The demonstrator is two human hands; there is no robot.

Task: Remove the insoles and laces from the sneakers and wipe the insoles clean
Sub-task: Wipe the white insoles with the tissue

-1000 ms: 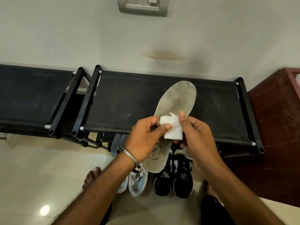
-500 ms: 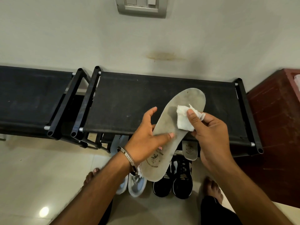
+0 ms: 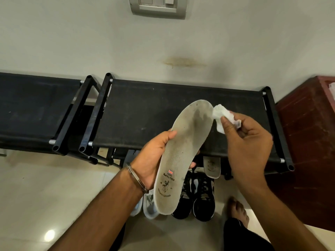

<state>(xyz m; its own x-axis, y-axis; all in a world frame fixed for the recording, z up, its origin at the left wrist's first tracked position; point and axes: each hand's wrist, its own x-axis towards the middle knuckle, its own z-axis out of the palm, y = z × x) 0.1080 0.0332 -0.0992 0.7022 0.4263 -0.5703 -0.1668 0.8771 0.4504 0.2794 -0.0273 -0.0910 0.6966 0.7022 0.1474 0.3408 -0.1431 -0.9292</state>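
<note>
My left hand (image 3: 152, 158) grips a dirty white insole (image 3: 183, 153) by its middle, printed top side facing me, toe end pointing up and away. A crumpled white wipe (image 3: 222, 115) is pinched in my right hand (image 3: 248, 142), just off the right edge of the insole's toe. A second insole (image 3: 211, 167) lies below the rack's front edge. A pair of black sneakers (image 3: 198, 200) stands on the floor under the insole I hold, partly hidden by it.
A black fabric shoe rack (image 3: 145, 115) stands against the wall, a second one (image 3: 30, 107) to its left. Light sneakers (image 3: 146, 206) sit left of the black pair. A red-brown cabinet (image 3: 308, 151) is at the right. My bare foot (image 3: 238, 209) is on the tiled floor.
The wipe has travelled up the insole from its middle to past the toe edge. My left hand has shifted from helping with the wipe to holding the insole alone, now raised and tilted more upright.
</note>
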